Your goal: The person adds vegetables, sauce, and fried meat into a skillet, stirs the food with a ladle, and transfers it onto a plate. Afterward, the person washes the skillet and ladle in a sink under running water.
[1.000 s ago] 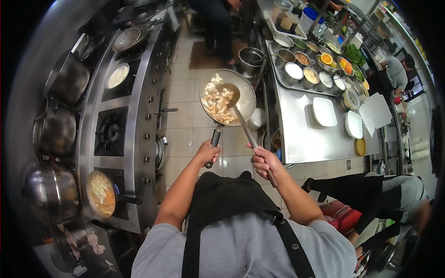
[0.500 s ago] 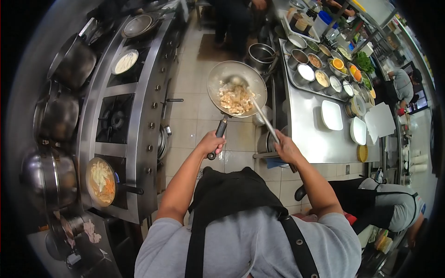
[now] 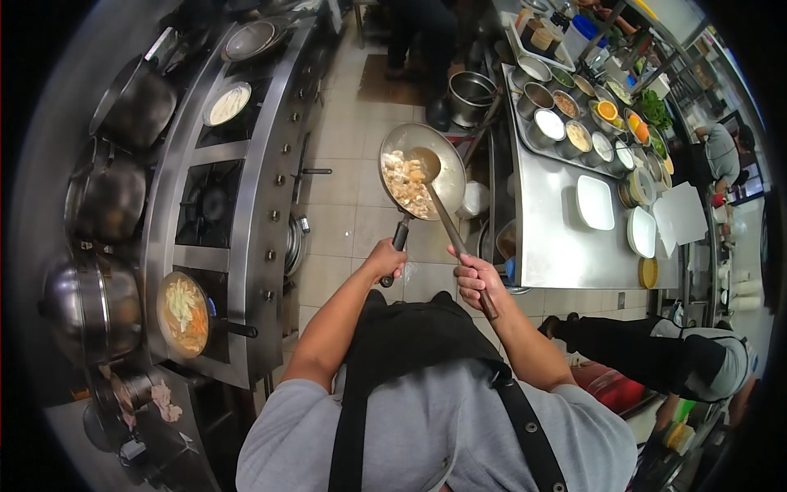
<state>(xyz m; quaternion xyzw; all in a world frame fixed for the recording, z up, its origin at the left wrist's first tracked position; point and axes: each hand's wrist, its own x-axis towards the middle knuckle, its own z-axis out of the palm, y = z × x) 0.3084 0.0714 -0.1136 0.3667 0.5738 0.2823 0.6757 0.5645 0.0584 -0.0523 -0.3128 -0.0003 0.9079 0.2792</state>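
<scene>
My left hand (image 3: 385,261) is wrapped around the black handle of a frying pan (image 3: 447,156), which I hold in the air over the tiled floor between stove and table. Inside the pan, pale and browned food pieces in a light sauce (image 3: 407,182) lie mostly on its left side. In my right hand (image 3: 475,277) is a long-handled ladle (image 3: 443,209). Its bowl rests inside the pan at the food's right edge and looks brownish inside. Which pieces the bowl holds, I cannot make out.
On the stove (image 3: 251,221) at left, a pan of pale and orange strips (image 3: 184,316) sits over a blue flame; a white dish (image 3: 227,104) stands farther back. The steel table (image 3: 545,238) at right carries ingredient tins and white dishes (image 3: 595,202). Co-workers (image 3: 697,353) stand at right and ahead.
The pan has shifted slightly right and tilted, its food gathered leftward. My right hand has moved left and closer to my body, and the ladle's bowl has swung to the pan's right side.
</scene>
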